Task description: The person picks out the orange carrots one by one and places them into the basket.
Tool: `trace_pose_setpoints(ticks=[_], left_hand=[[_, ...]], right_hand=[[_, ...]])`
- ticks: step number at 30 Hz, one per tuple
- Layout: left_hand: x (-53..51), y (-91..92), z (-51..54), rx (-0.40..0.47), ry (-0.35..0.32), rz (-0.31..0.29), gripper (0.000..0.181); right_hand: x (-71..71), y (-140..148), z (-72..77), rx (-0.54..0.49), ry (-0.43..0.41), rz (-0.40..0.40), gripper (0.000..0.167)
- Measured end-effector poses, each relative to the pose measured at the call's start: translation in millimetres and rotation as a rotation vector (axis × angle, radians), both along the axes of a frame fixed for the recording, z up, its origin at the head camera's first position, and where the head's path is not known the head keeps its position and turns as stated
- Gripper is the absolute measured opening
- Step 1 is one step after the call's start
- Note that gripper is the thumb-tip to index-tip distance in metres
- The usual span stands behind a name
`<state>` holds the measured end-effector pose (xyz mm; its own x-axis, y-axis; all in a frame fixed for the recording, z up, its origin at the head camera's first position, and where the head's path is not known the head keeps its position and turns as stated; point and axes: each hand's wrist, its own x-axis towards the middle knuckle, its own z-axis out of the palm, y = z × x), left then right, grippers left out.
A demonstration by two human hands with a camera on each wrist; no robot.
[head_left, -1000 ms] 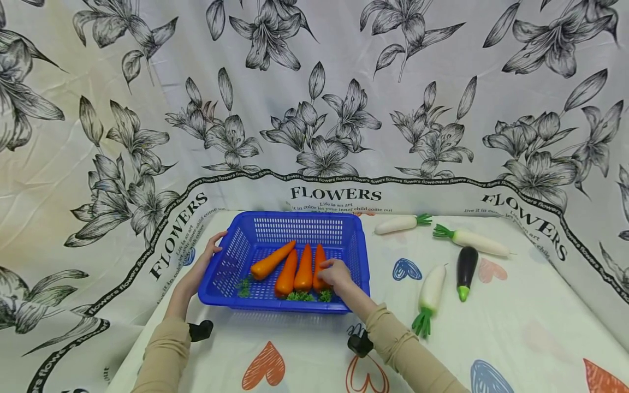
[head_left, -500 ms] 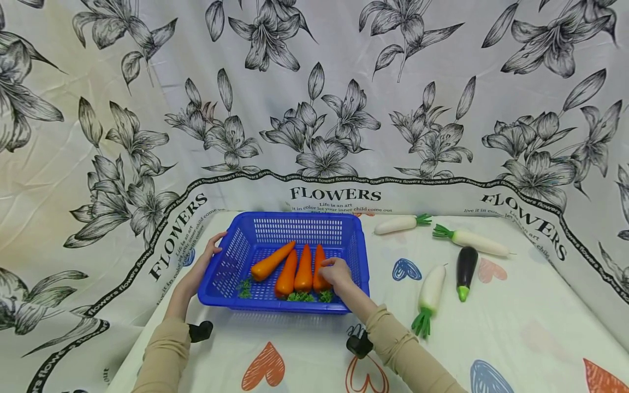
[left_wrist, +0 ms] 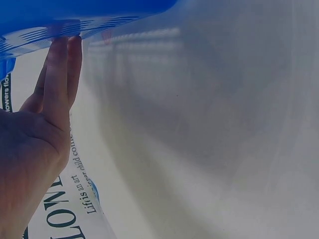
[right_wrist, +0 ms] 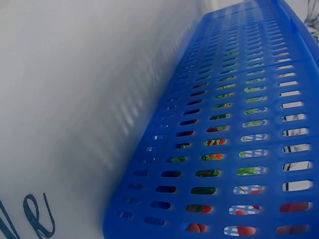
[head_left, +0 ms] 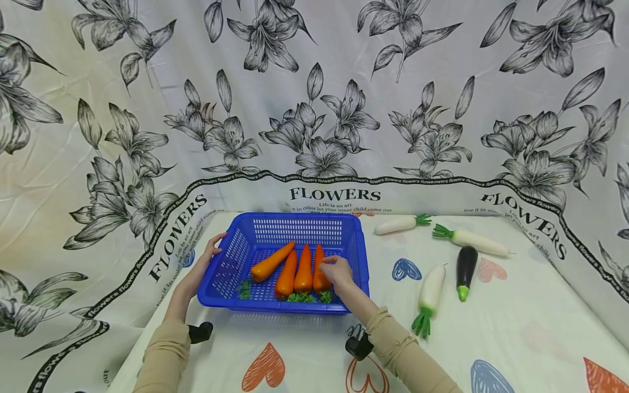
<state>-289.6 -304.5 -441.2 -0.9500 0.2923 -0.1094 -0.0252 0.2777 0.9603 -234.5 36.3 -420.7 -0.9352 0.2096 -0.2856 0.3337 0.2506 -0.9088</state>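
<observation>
A blue slotted plastic basket point(head_left: 361, 240) stands on the table, holding several carrots with green leafy ends. At its left side, my left hand point(head_left: 212, 249) touches the wall just below the rim; the left wrist view shows the fingers point(left_wrist: 57, 82) straight against it. My right hand point(head_left: 339, 272) reaches over the near rim and pinches the rightmost carrot point(head_left: 319, 278). Beside that carrot lie another upright one point(head_left: 303, 273), a second point(head_left: 287, 278), and a slanted carrot point(head_left: 272, 263). The right wrist view shows only the basket's outer wall point(right_wrist: 214, 139); the hand is hidden.
Right of the basket lie a white radish point(head_left: 398, 224) at the back, another radish point(head_left: 481, 243) farther right, and a third radish point(head_left: 432, 289) nearer. A dark eggplant point(head_left: 466, 268) lies between them. A floral curtain point(head_left: 344, 158) hangs behind the heart-printed tablecloth point(head_left: 314, 349).
My right hand's fingertips have shifted very slightly right along the rightmost carrot. The left hand, the basket and the other vegetables stay where they were.
</observation>
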Motion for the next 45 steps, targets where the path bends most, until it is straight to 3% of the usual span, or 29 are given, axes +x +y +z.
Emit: trace_pose_setpoints(ticks=[10, 24, 29, 39, 45], left_hand=[[2.1, -3.3, 0.4, -0.003, 0.005, 0.004, 0.053], [1.1, -1.0, 0.2, 0.004, -0.013, -0.003, 0.053], [0.5, -1.2, 0.7, -0.003, -0.002, -0.014, 0.053], [1.7, -5.7, 3.5, -0.028, 0.073, -0.026, 0.054], [0.7, -8.7, 3.5, -0.086, 0.099, 0.014, 0.055]], right_hand=[[-1.1, -2.4, -1.1, -0.017, 0.006, -0.013, 0.03], [4.6, 1.6, -0.1, -0.158, 0.017, -0.025, 0.036], [12.0, 7.9, 5.0, -0.129, 0.122, 0.038, 0.038], [40.8, 30.9, 28.7, 0.034, 0.369, 0.264, 0.029], [59.1, 53.6, 34.5, 0.146, 0.535, 0.288, 0.026]])
